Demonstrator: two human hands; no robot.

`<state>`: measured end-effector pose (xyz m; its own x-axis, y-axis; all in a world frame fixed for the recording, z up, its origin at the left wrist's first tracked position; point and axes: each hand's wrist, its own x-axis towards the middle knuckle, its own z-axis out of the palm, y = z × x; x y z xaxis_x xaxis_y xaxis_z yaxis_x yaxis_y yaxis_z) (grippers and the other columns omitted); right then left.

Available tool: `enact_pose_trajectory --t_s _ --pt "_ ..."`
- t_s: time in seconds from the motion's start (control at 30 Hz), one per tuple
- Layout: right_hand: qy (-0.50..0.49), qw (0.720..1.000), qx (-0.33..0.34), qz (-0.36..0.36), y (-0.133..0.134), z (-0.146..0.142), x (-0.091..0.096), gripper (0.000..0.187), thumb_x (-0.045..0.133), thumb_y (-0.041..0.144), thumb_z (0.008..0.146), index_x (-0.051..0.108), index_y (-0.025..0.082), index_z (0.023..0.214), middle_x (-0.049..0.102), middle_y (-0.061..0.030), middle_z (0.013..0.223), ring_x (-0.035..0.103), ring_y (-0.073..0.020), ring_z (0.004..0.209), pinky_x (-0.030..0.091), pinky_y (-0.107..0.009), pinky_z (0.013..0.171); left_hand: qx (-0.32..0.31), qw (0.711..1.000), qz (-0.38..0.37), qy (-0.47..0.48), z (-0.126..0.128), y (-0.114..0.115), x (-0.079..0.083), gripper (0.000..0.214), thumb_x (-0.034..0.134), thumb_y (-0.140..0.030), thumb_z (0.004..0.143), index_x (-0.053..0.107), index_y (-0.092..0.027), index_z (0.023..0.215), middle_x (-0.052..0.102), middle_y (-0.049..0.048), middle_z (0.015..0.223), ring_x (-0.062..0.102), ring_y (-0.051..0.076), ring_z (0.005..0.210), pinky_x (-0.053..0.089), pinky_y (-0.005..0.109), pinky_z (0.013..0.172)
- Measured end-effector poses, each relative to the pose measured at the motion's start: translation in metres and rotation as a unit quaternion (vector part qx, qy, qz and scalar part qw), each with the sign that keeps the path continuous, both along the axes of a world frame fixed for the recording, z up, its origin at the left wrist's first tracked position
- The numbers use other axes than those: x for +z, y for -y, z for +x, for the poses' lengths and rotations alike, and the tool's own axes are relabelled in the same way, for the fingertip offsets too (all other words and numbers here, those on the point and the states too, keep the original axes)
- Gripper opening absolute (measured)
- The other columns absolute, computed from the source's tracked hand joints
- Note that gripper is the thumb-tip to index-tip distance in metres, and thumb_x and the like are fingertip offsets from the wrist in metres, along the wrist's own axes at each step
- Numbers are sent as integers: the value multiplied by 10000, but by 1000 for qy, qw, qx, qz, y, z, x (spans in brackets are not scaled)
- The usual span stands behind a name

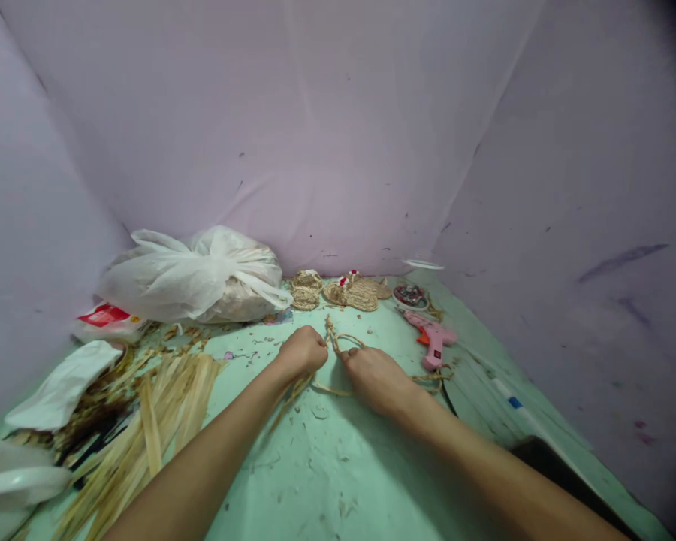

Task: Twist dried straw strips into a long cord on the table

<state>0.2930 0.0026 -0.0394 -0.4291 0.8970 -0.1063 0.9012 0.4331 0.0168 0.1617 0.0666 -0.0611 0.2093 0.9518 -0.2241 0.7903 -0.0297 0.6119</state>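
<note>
My left hand (303, 352) and my right hand (375, 379) rest close together on the pale green table (338, 466). Both are closed on a thin braided straw cord (333, 336) that stands up between them and curls into a small loop toward the right. Loose straw ends trail from under my left hand toward me. The cord's tail runs under my right hand to the right.
A heap of dried straw strips (146, 428) lies at the left. A stuffed white plastic bag (203, 274) sits behind it. Small woven straw pieces (349, 291), a dish of beads (410, 295) and a pink glue gun (433, 338) lie at the back right. Lilac cloth walls surround the table.
</note>
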Motion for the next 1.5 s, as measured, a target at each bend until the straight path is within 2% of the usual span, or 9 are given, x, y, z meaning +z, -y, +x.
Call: enact_pose_trajectory --t_s 0.13,0.3,0.37,0.47,0.6,0.67,0.77,1.23,1.5 --pt "38 999 -31 -12 -10 26 14 273 476 73 680 601 153 909 648 -120 794 611 -216 744 385 -261 601 7 995 -63 72 -5 -1 -2 101 527 -138 556 508 -146 456 356 -39 354 332 77 376 234 208 407" --pt "123 976 -180 2 -25 79 57 204 512 182 691 617 114 852 630 -151 759 595 -250 724 368 -283 559 -6 966 -190 177 -18 -1 1 138 597 -257 557 537 -134 543 479 -21 412 275 45 307 185 204 344" --pt "68 978 -196 23 -27 81 69 213 553 253 670 617 112 817 620 -149 804 579 -242 736 363 -275 556 7 960 -201 196 -20 0 0 187 628 -293 536 540 -129 555 506 -13 435 272 35 302 166 200 336" --pt "-146 961 -228 58 -27 53 66 123 516 178 679 620 123 712 606 -85 656 563 -183 657 361 -245 541 15 959 -196 204 -21 1 -1 218 644 -320 522 550 -130 574 456 -37 393 260 32 297 140 200 334" --pt "-396 842 -328 -163 -34 -2 27 110 542 127 638 568 120 531 540 -46 443 532 -140 480 404 -228 469 27 945 -227 233 -21 4 2 262 646 -341 516 560 -133 649 489 -40 435 252 21 299 120 194 338" --pt "-483 754 -370 -250 -37 -19 6 139 527 123 660 538 115 521 544 -41 448 526 -122 437 447 -235 457 31 937 -242 251 -22 5 4 235 620 -333 532 549 -137 640 476 -45 422 233 19 289 111 193 336" --pt "-586 663 -362 -293 -39 -26 -13 107 524 142 689 545 115 587 560 -20 481 517 -91 420 475 -218 458 20 936 -242 254 -23 5 5 176 575 -303 556 506 -141 545 399 -56 354 213 24 275 105 195 329" --pt "-631 646 -299 -308 -33 -12 -13 120 502 15 593 520 133 598 573 8 512 537 -95 464 455 -211 504 -9 967 -178 181 -17 13 19 100 535 -161 573 538 -111 486 530 1 440 308 33 290 185 200 338" --pt "-617 664 -312 -284 -34 -15 -16 142 479 5 578 510 140 607 515 35 444 468 -73 397 344 -166 402 48 928 -256 265 -19 7 14 61 479 -118 546 535 -116 569 539 7 470 373 51 322 207 179 317"
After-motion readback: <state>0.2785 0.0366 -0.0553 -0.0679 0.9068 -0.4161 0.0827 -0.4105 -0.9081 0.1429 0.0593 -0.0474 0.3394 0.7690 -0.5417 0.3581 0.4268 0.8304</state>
